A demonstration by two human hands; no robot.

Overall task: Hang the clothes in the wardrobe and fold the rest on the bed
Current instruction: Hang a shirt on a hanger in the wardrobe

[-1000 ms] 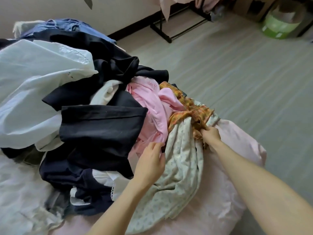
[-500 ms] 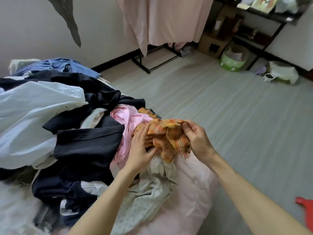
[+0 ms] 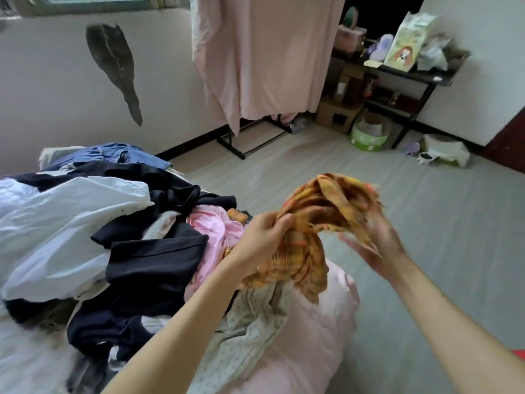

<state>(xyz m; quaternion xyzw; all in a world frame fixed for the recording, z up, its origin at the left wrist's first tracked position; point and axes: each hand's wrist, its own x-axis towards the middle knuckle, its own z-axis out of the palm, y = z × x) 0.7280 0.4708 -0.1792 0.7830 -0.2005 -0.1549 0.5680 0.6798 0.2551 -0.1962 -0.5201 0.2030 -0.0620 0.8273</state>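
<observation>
A: Left hand [image 3: 262,237]?
B: Fingers curled, gripping the orange plaid garment [image 3: 312,240] at its bunched middle.
A: Right hand [image 3: 372,240]?
B: Blurred. Palm up under the plaid's 3 o'clock side, fingers spread in the cloth; can't tell if it grips or just props it.
A: Where's the plaid?
B: Lifted above the bed [image 3: 318,336] corner, frame centre, tail hanging down just above the pale dotted cloth [image 3: 250,322].
A: Rest of the pile?
B: At 9 o'clock of the hands: pink top [image 3: 211,231] nearest, black garments [image 3: 153,263], white garment [image 3: 62,223], denim [image 3: 125,156] at the far end.
A: Background?
B: 12 o'clock, pink sheet [image 3: 264,52] on a rack; 2 o'clock, black shelf [image 3: 412,75], green basin [image 3: 369,137] on the floor.
</observation>
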